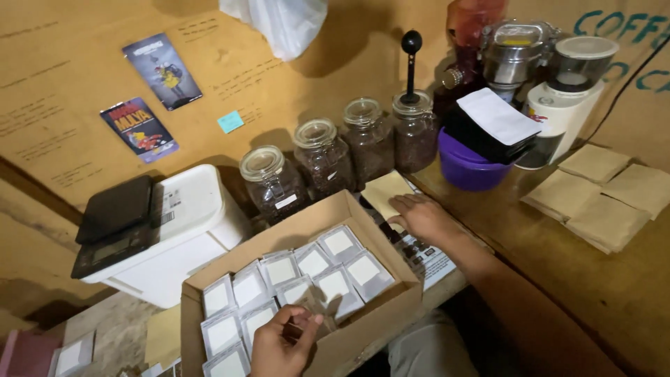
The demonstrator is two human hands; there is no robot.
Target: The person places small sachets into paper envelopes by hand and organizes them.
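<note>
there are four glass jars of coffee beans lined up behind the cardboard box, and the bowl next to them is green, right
Not quite: the bowl beside the four glass jars is purple, not green, as the head view shows. The jars do stand in a row behind the cardboard box.

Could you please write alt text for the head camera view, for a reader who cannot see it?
A person's left hand reaches into a cardboard box of small white packets, while the right hand rests flat on a printed sheet. Behind stand four glass jars of dark beans.
</note>
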